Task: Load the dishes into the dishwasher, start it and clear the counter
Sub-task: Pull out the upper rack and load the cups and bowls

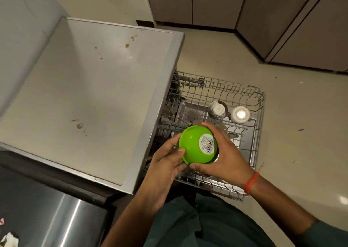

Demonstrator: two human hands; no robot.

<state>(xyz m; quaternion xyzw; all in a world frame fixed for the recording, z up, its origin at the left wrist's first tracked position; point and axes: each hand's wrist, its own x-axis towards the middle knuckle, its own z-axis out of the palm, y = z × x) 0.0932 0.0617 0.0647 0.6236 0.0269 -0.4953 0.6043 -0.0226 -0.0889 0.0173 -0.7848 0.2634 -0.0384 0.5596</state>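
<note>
I see both hands, left (167, 160) and right (222, 152), gripping an upturned green bowl (194, 145) over the rack (259, 103); it hides what lies beneath.

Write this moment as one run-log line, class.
both hands: left hand and right hand hold green bowl upside down | over rack | two cups loaded

- Green bowl (195, 145) — glossy, smooth plastic, paper barcode sticker (207, 142) at 2 o'clock on base.
- Rack (258, 103) — bare metal wire.
- Counter (84, 88) — matt, smooth, stained.
- Wristband (251, 182) — looks rubbery.
</note>
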